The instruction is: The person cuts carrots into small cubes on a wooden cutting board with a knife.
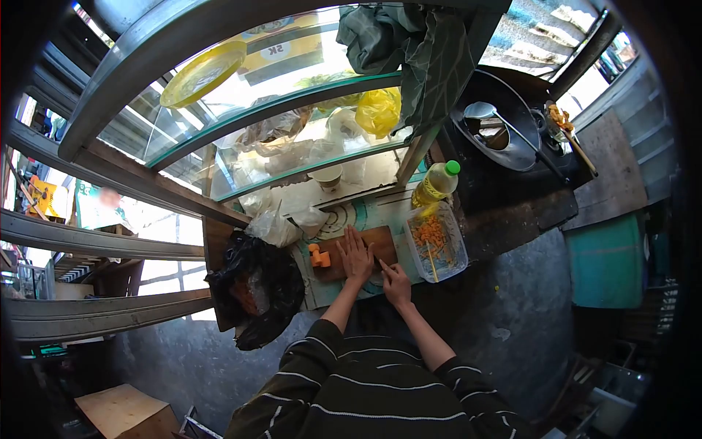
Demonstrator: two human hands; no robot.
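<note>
Flat on the brown cutting board lies my left hand, its fingers stretched forward; anything beneath the palm is hidden. Orange pieces sit on the board just left of it. My right hand is closed at the board's right edge, around what looks like a dark handle too small to make out. To the right of this hand stands a clear plastic container with shredded orange food and a light stick inside.
A bottle with a green cap stands behind the container. A black plastic bag lies at the left, beside white bags. Further right is a wok with a ladle. A glass case rises behind the board.
</note>
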